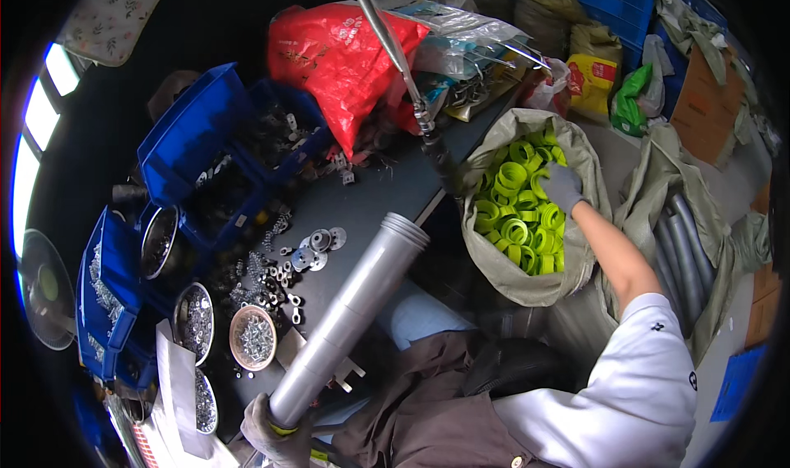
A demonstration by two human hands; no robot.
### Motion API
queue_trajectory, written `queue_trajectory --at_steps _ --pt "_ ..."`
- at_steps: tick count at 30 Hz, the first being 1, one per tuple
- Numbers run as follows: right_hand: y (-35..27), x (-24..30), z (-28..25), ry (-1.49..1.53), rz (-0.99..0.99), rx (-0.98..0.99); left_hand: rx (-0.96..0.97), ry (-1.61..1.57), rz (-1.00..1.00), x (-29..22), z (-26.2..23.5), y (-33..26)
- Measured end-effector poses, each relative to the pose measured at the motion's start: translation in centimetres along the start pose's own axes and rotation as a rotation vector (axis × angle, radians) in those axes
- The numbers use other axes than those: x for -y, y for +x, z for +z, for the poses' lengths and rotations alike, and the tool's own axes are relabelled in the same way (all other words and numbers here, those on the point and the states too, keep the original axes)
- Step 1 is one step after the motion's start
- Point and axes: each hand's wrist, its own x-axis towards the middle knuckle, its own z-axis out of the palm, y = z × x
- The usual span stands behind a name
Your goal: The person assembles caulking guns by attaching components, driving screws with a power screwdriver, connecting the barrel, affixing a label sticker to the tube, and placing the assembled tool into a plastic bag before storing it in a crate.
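Observation:
My left hand (276, 437), in a grey glove, is wrapped round the lower end of a long grey tube (346, 312). The tube slants up to the right and has a threaded far end. A yellow-green band shows at its lower end, beside my fingers. To the right, my right hand (562, 186), also gloved, reaches into an open woven sack (485, 258) full of yellow-green plastic rings (517, 231). Its fingers are closed at the edge of one ring (539, 184) on top of the pile; the fingertips are partly hidden.
Blue bins (185, 139) and round bowls of small metal parts (253, 339) line the dark bench's left side. Loose springs and fittings (288, 279) lie beside them. A red plastic bag (346, 52) and a metal rod (383, 36) are farther back. Another sack holds grey tubes (683, 254).

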Motion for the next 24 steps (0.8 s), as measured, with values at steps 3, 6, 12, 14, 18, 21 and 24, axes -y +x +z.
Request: queue_trajectory --at_steps 3,6,12,14,18,21,24 --pt "-0.1 3.3 -3.1 0.697 0.146 0.046 0.09 -0.03 0.014 -0.3 -1.1 0.0" --pt "-3.6 10.5 -9.2 1.663 0.145 0.356 0.16 -0.118 -0.062 -0.3 -1.2 0.5" --pt "-12.8 21.8 -16.1 1.61 -0.512 0.693 0.528 -0.829 -0.524 0.0 -2.6 -0.2" --pt "-13.9 22.6 -17.4 1.369 -1.092 0.254 0.771 -0.945 -0.537 0.5 -3.6 0.4" --pt "-14.8 23.7 -19.1 1.362 -1.819 -0.148 1.019 -1.136 -0.666 2.2 -5.7 -1.3" --pt "-14.7 24.3 -18.3 1.494 -1.936 0.004 0.936 -1.09 -0.704 1.0 -7.7 -1.2" --pt "-15.6 24.3 -17.6 1.378 -1.294 0.214 0.65 -0.931 -0.692 1.3 -7.6 -2.7"
